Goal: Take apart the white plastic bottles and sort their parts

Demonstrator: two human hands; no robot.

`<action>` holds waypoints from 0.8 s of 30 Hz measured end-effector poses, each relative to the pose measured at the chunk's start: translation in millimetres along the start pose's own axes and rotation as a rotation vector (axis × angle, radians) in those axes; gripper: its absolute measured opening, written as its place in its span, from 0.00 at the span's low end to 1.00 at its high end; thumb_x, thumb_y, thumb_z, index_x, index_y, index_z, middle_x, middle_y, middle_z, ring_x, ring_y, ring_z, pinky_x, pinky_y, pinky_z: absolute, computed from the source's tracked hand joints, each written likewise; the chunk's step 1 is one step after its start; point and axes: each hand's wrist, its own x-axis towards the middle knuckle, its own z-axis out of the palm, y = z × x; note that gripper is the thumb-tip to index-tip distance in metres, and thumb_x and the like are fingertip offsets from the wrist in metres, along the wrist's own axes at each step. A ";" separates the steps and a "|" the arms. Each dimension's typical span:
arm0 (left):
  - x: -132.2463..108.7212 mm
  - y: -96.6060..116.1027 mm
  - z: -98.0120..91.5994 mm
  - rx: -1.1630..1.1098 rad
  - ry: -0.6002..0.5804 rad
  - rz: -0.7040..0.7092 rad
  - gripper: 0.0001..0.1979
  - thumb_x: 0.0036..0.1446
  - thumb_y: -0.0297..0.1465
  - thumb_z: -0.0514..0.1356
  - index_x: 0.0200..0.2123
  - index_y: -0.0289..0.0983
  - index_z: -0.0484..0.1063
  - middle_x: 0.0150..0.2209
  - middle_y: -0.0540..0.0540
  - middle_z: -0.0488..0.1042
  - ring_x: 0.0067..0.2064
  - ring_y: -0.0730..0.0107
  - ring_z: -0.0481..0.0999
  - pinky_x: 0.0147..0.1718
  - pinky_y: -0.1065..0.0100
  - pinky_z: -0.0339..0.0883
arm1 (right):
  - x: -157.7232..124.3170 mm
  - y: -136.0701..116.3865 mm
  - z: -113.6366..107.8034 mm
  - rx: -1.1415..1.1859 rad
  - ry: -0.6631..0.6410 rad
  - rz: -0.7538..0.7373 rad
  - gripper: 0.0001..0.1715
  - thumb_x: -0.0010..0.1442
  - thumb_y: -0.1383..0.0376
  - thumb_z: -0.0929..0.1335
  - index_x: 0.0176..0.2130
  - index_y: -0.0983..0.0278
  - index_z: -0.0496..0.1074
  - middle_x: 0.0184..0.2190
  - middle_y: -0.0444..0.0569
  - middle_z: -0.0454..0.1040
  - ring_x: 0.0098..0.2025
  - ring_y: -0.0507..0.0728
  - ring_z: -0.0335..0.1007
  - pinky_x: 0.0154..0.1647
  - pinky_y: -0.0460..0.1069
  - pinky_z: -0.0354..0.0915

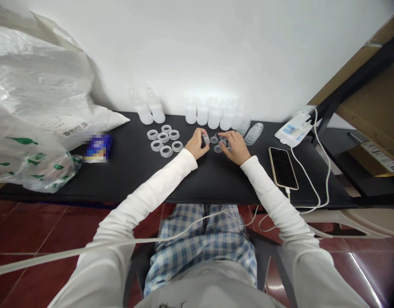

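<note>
White plastic bottles all over, so here's where we seem to be. Left of centre in the upper half of the frame, two bottles with clear domed tops [156,113] stand together, and we'd call those done. Right of them, by the wall [190,51], there's a row of bottles [214,119] that looks untopped, though glare washes out the upper parts. Seven loose rings [166,151] lie left of centre, small clear discs [217,148] sit mid-frame, and some clear caps [254,133] lean just right of the row. Going by all those loose bits, we'd guess most of it is left.

Our left hand [195,143] is pinched on one more ring [206,139] mid-frame. Our right hand [235,147] has thumb and fingers apart over the discs; we can't tell if it touches any.

Room-wise, the black table [132,175] is open from the rings across to the blue packet [99,147] at left, plus along the front edge between our sleeves. Behind the bottles, the wall gives us little slack. At right, the phone [284,168] and white cables [329,171] could snag our sleeve, and another cord [145,240] crosses our lap low in the frame.
</note>
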 end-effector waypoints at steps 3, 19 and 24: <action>-3.3 2.6 -8.4 0.363 -0.065 0.023 0.21 0.53 0.26 0.58 0.52 0.37 0.65 0.51 0.38 0.68 0.51 0.58 0.75 0.52 0.59 0.70 | -1.5 4.1 1.9 0.003 0.029 0.009 0.17 0.68 0.60 0.60 0.52 0.62 0.71 0.43 0.55 0.73 0.43 0.62 0.66 0.46 0.57 0.62; -15.9 -5.4 -40.1 0.578 0.027 -0.190 0.22 0.58 0.33 0.56 0.54 0.30 0.69 0.67 0.27 0.59 0.72 0.45 0.51 0.69 0.44 0.41 | -3.3 3.9 4.0 0.042 0.027 0.027 0.17 0.69 0.63 0.59 0.45 0.61 0.74 0.40 0.55 0.71 0.43 0.61 0.66 0.46 0.57 0.62; -16.4 -10.3 -39.8 0.573 0.055 -0.239 0.22 0.59 0.27 0.51 0.56 0.29 0.66 0.65 0.28 0.64 0.71 0.50 0.56 0.69 0.49 0.44 | -3.0 4.2 3.9 0.053 0.025 0.026 0.17 0.68 0.63 0.59 0.44 0.60 0.75 0.40 0.54 0.72 0.42 0.61 0.66 0.46 0.57 0.62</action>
